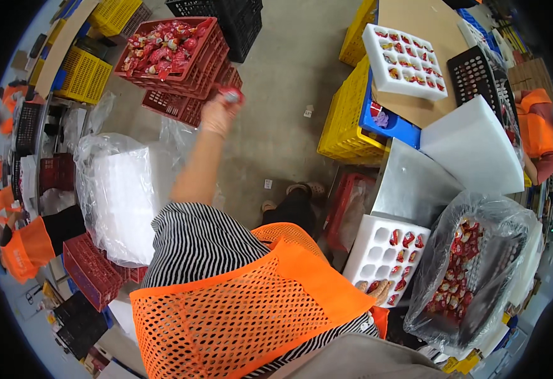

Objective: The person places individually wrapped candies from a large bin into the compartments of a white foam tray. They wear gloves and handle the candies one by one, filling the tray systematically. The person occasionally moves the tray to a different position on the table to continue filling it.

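My left hand, in what looks like a thin clear glove, is stretched out beside a stack of red crates. Its fingers are closed on a red wrapped packet. Similar shiny red packets are heaped in the top red crate of that stack. At lower right, the fingers of my right hand curl over the near edge of a white foam tray. Red packets fill some of its round cells, while other cells show bare. My vest hides the rest of that hand.
A crate lined with clear plastic holds more red packets at right. Another filled foam tray rests on a cardboard-topped table. Yellow crates stand beneath. Bagged white foam lies left; black crates stand ahead. Co-workers wear orange vests.
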Demonstrator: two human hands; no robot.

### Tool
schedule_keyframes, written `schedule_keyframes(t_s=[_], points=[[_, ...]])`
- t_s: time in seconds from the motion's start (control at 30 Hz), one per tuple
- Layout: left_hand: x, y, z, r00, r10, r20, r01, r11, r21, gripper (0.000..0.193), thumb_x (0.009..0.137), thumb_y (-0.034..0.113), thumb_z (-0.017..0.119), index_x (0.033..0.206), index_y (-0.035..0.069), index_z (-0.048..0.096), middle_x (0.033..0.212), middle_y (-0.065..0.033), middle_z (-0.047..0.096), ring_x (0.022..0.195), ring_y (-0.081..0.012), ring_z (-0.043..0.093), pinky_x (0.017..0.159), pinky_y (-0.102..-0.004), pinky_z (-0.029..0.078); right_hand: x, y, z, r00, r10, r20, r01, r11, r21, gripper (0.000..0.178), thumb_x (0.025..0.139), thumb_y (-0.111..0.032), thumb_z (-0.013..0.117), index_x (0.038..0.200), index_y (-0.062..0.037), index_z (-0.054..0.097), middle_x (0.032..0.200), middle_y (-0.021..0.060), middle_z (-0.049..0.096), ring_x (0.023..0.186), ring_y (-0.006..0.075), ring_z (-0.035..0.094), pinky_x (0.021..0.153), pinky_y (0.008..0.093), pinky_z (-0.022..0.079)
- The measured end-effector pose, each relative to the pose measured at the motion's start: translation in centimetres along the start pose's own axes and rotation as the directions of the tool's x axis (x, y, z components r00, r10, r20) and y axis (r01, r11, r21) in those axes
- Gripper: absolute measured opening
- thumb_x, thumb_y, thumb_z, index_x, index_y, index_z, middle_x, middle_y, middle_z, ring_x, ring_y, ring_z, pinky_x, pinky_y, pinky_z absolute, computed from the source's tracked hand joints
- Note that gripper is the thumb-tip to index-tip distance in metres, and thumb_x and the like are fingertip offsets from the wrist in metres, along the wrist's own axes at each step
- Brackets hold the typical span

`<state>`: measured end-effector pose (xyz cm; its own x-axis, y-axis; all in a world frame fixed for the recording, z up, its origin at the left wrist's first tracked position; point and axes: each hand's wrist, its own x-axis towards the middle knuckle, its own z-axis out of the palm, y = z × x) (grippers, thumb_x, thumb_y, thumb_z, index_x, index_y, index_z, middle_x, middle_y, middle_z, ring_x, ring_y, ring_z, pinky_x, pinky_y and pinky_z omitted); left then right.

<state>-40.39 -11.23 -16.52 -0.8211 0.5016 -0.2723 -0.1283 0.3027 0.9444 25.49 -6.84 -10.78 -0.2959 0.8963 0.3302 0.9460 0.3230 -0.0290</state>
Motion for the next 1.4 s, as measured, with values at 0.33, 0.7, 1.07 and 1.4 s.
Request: schedule_keyframes(t_s=[0.33,0.7,1.07,1.4], points=[[10.8,-6.5,-10.0,0.973,0.117,-0.198,-0.077,0.977,0.197,0.033,0.095,0.028,0.05,0.092,-0.003,0.06,0.078,-0.0132,0.063,0.062,-0.0228,0.059,0.056,-0.032,0.051,1.5,-1.9,-0.7,0.997,0.03,0.076,-0.035,0.998,0.061,0.069,0.089,-0.048,0.057,0.138,-0.0011,0.047,0.141,0.0252,0.046,0.126,0.0449,0.046,0.105,0.0546,0.036],[-19.9,9.2,26.2,0.405,0.392,0.826,-0.601,0.795,-0.083,0.019,0.092,0.013,0.061,0.104,-0.001,0.065,0.093,-0.01,0.067,0.083,-0.0184,0.063,0.076,-0.031,0.051,3.0,-1.9,-8.0,0.941,0.337,0.026,-0.337,0.928,0.156,0.037,0.085,-0.02,0.068,0.119,-0.0067,0.064,0.119,0.0143,0.063,0.113,0.0355,0.056,0.096,0.0448,0.043],[-32.6,8.2,38.9,-0.681,0.162,0.714,-0.687,0.194,-0.7,0.021,0.09,0.021,0.059,0.102,0.005,0.065,0.094,-0.0139,0.067,0.088,-0.0324,0.065,0.075,-0.0436,0.051,0.3,-5.2,-7.4,0.713,0.661,0.233,-0.692,0.717,0.082,0.025,0.084,-0.024,0.063,0.107,-0.0136,0.065,0.091,0.0117,0.067,0.088,0.0299,0.065,0.081,0.0421,0.052],[-38.7,7.0,41.4,-0.655,-0.237,0.718,-0.731,-0.045,-0.681,0.021,0.087,0.025,0.061,0.097,0.007,0.062,0.092,-0.0137,0.067,0.091,-0.0323,0.065,0.079,-0.0451,0.051,-10.1,-2.0,-9.9,0.446,0.895,-0.016,-0.893,0.444,-0.078,0.041,0.087,-0.032,0.059,0.12,-0.0071,0.061,0.111,0.0167,0.063,0.105,0.033,0.06,0.093,0.0453,0.046]])
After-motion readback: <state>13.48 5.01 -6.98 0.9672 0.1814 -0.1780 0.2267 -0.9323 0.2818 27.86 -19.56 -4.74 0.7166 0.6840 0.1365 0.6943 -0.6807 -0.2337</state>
